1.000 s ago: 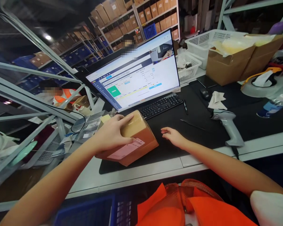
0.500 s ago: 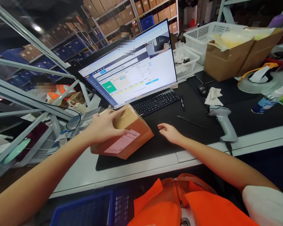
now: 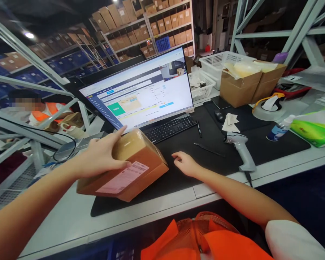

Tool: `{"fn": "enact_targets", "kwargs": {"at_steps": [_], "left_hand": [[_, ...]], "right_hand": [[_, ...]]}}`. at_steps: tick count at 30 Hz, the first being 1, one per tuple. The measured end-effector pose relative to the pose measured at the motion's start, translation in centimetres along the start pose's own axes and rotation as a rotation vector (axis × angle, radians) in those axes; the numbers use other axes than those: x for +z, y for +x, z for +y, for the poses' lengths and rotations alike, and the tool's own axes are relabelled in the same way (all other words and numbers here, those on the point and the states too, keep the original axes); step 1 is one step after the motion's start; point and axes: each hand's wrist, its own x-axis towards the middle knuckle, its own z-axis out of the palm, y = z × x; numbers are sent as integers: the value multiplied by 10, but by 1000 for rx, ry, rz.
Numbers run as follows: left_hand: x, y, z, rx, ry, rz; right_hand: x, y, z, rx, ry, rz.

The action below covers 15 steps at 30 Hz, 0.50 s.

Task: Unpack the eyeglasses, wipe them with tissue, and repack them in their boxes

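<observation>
An orange vest (image 3: 200, 242) shows at the near edge of a pale grey desk (image 3: 56, 220). On the desk lies a black mat (image 3: 281, 151). At the mat's left end a brown box (image 3: 151, 169) sits at a slant, overhanging the mat's edge, with a pale label (image 3: 124, 177) facing the person. The left hand (image 3: 100, 155) grasps the box, thumb on the label side, fingers over the top. The right hand (image 3: 185, 162), released and loosely curled, is just beyond the box's right end.

Right of it rests a grey scanner (image 3: 242, 151), its cable dropping over the desk's edge. Farther in are a pen (image 3: 199, 129), a bottle (image 3: 280, 128), crumpled paper (image 3: 230, 123), a mouse (image 3: 219, 115) and a keyboard (image 3: 170, 128) below a lit monitor (image 3: 141, 94). Open cartons (image 3: 238, 86) and white baskets (image 3: 202, 88) stand at the back right.

Beyond metal beams (image 3: 40, 72) at left, a co-worker (image 3: 51, 112) wears orange. Shelves (image 3: 146, 32) of cartons and blue bins line the dim room behind.
</observation>
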Motion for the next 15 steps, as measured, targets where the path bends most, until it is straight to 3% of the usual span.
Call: {"fn": "enact_targets", "kwargs": {"at_steps": [8,11,15], "left_hand": [[-15,-18,10,60,179,40],[-34,-21,8,59,268,52],[-74,-32,-12,-73,167,276]], "right_hand": [[-2,1,0,-33,-38,14],[-2,0,0,-23,-47,15],[-3,0,0,-17,-53,-3]]}}
